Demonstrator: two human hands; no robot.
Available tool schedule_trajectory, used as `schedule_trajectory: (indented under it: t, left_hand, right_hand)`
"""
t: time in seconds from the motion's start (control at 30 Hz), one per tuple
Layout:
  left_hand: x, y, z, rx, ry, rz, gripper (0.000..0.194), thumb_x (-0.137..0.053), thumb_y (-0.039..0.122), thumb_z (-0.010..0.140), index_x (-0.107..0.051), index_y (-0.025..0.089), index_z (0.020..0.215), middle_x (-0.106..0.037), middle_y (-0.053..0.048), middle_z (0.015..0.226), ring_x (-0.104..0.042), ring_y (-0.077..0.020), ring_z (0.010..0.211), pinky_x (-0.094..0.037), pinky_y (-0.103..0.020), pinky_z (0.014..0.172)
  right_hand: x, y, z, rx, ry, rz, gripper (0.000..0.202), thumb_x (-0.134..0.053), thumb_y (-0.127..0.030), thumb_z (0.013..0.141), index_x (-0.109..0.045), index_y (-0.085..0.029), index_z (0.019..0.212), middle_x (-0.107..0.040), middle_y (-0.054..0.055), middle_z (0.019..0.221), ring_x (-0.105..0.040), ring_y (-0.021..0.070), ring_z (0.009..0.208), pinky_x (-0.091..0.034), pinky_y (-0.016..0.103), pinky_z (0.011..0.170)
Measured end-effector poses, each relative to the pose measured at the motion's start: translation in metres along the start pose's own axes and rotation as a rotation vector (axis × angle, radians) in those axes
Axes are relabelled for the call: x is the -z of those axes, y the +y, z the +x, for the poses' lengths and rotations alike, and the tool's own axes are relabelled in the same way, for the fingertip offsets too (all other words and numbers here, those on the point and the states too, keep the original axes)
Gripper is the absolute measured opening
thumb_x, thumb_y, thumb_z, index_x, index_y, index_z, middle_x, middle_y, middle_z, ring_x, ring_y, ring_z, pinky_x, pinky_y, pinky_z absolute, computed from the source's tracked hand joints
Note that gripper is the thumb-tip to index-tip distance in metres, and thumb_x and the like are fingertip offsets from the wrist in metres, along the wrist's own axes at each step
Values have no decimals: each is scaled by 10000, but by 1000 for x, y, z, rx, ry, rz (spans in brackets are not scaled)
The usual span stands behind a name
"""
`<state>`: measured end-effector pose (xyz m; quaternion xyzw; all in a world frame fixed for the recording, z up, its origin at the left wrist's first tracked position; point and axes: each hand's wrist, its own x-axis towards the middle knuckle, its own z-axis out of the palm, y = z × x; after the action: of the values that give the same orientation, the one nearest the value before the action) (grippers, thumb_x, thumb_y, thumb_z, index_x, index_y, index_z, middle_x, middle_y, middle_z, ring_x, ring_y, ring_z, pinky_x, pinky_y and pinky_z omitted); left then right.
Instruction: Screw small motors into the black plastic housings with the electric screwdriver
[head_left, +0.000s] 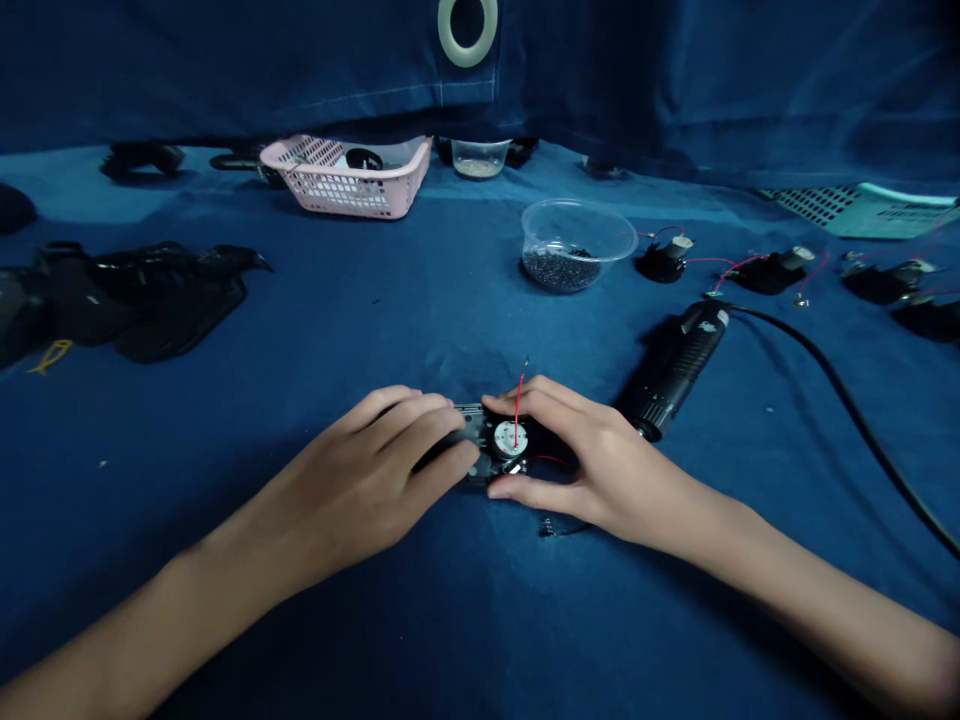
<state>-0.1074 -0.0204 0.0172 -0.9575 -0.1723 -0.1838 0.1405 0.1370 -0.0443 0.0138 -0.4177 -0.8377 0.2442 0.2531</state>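
Between my two hands, low on the blue cloth, lies a small dark device housing [474,468] with a round white motor end [511,438] set in it. A red wire [519,398] sticks up from the motor. My left hand [386,460] curls over the left part, its palm side hidden. From the right, my right hand [581,445] grips the housing with thumb and fingers at its near and far edges. A dark wire end [551,528] pokes out below that hand.
Beyond my right wrist lies a black electric screwdriver [679,370] with its cable [847,400]. A clear tub [577,245] holds small dark screws. Motors with red wires [780,270] lie right; black parts [142,300] left. A pink basket [341,190] and teal basket [885,212] stand behind.
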Motion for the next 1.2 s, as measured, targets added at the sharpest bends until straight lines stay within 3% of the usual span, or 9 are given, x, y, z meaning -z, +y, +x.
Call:
schedule_trajectory:
  t: [0.5,0.7,0.83,1.0,1.2]
  left_hand:
    - [-1,-3,1,-14,32,21,217,-476,55,924,-628,117,1067,-652,-88,1060,-602,-252,1039,-505,-467,963]
    - [3,-3,0,60,-72,-75,210,-489,126,936,-614,126,1105,-619,-103,1093,-579,-271,1067,-490,-506,962]
    - [6,-1,-2,19,-74,-110,263,-543,186,941,-597,142,1194,-630,-71,1173,-563,-251,1137,-442,-489,1032]
    - [7,3,-3,-21,-34,-129,285,-421,81,975,-588,95,1207,-639,-85,1223,-557,-232,1189,-423,-425,1054]
    - [14,4,4,4,-32,-156,316,-322,62,994,-610,86,1124,-672,-93,1143,-611,-216,1113,-478,-384,982]
  right_hand:
    - [1,-1,2,-38,-33,7,556,-660,-503,845,-536,-164,1268,-573,56,1184,-556,145,1118,-453,251,993]
    - [2,-2,1,-32,-37,-1,555,-652,-508,849,-532,-177,1279,-578,75,1197,-562,181,1123,-479,303,973]
    - [2,-2,0,-24,-39,-1,553,-647,-503,855,-529,-175,1283,-576,79,1193,-559,183,1125,-476,304,977]
    - [1,-1,1,-20,-27,-3,562,-649,-506,853,-534,-157,1277,-573,68,1182,-554,155,1118,-459,255,981]
    - [-1,1,-1,-9,-12,-14,550,-647,-493,861,-523,-165,1285,-576,75,1193,-560,167,1129,-474,291,987]
